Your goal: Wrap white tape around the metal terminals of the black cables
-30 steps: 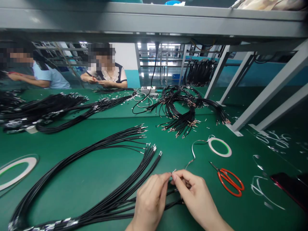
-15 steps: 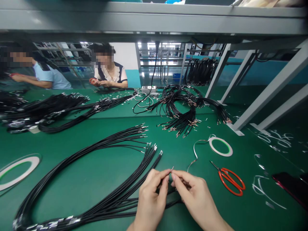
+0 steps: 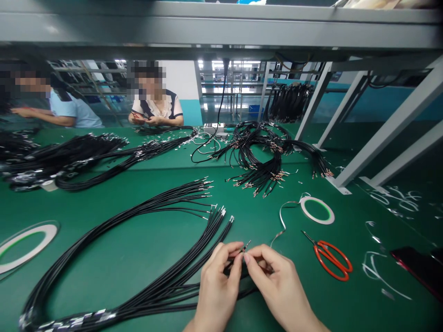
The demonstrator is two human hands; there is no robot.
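Observation:
My left hand [image 3: 218,282] is closed in a pinch around the end of a thin black cable, its metal tip [image 3: 248,244] sticking up between the two hands. Against it, my right hand [image 3: 281,279] is closed too, thumb and forefinger pressed together at the cable end. A narrow strip of tape [image 3: 283,216] runs from a white tape roll [image 3: 317,210] down behind the right hand's fingers, where its end is hidden. Left of the hands lies a long looped bundle of black cables [image 3: 100,229] with silvery tips. Orange-handled scissors [image 3: 332,261] rest to the right.
A second tape roll [image 3: 48,236] lies at the left edge. Heaped black cables [image 3: 62,154] and coiled cables with coppery ends [image 3: 263,157] cover the far side. Tape scraps [image 3: 372,267] and a dark phone-like object [image 3: 418,267] sit right, near grey metal legs [image 3: 384,124]. Two people work opposite.
The fingertips have shifted slightly lower and the cable tip now shows more between them. The tape strip has moved a little to the right. Cable bundle and scissors have stayed put.

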